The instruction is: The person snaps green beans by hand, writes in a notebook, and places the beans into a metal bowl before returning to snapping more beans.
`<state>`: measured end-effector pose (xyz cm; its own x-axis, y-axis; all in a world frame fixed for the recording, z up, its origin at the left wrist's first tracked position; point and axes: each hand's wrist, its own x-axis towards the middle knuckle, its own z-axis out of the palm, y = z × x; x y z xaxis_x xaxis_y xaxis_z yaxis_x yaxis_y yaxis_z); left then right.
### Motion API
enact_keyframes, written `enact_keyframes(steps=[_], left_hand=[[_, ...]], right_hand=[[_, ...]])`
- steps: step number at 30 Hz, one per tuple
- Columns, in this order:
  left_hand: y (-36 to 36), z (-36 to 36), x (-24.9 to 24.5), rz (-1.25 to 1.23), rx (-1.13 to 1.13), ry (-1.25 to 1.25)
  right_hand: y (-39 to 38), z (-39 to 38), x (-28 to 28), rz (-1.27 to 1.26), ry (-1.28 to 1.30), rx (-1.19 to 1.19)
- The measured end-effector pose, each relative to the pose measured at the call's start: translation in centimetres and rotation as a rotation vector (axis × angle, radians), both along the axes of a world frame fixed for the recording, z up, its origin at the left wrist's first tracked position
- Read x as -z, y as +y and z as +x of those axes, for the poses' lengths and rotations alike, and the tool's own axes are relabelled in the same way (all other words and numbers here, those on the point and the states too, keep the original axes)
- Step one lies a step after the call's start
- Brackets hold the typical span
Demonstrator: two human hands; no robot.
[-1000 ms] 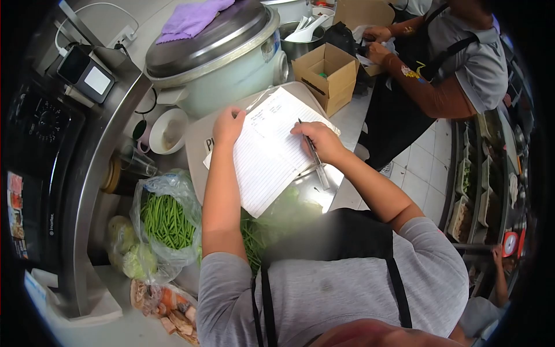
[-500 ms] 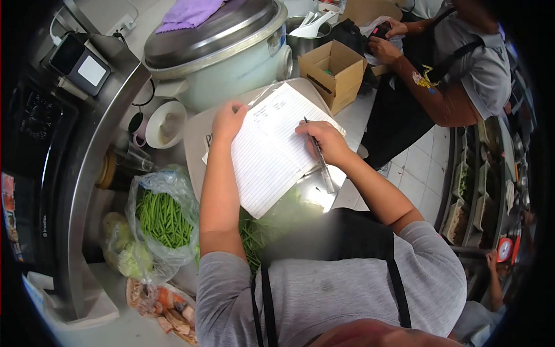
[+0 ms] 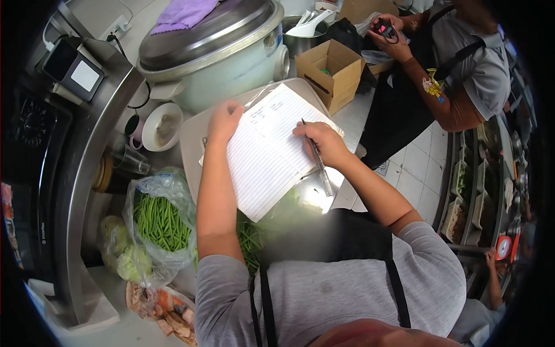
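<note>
A lined notebook (image 3: 263,168) with a few handwritten lines near its top lies tilted on a beige tray-like board (image 3: 191,136). At its upper left edge is my left hand (image 3: 224,122), with curled, slightly blurred fingers closed against the paper. My right hand (image 3: 325,144) grips a dark pen with a clear barrel (image 3: 324,176) over the right side of the page. The pen slants, its upper end near the fingertips and its clear end toward me. Whether its tip touches paper cannot be made out.
Left are a bag of green beans (image 3: 162,222), cabbage (image 3: 133,261), a white bowl (image 3: 163,127) and a glass (image 3: 130,159). A large lidded pot (image 3: 219,75) and an open carton (image 3: 338,87) stand behind. At right, a co-worker (image 3: 457,75) holds a small black object (image 3: 384,29).
The view has shifted slightly, and the notebook appears a little farther left. My hands keep nearly the same pose. The co-worker's hands have raised and turned the black object.
</note>
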<state>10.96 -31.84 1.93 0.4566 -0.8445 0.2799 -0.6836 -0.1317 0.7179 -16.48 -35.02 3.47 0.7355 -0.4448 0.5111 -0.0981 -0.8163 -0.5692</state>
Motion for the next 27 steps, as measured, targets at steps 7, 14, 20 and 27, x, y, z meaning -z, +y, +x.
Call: enact_keyframes(steps=[7,14,20,27], left_hand=[[-0.11,0.13,0.03,0.004,0.006,0.008],[0.12,-0.2,-0.42,0.01,-0.002,0.038],[-0.06,-0.01,-0.17,0.011,-0.007,0.038],[0.09,-0.25,-0.51,0.018,-0.019,0.062]], right_hand=[[-0.03,-0.11,0.17,0.034,0.043,0.015],[0.07,0.01,0.37,0.001,-0.01,0.025],[0.03,-0.02,0.1,0.014,0.003,0.012],[0.19,-0.12,-0.14,0.019,0.023,0.027]])
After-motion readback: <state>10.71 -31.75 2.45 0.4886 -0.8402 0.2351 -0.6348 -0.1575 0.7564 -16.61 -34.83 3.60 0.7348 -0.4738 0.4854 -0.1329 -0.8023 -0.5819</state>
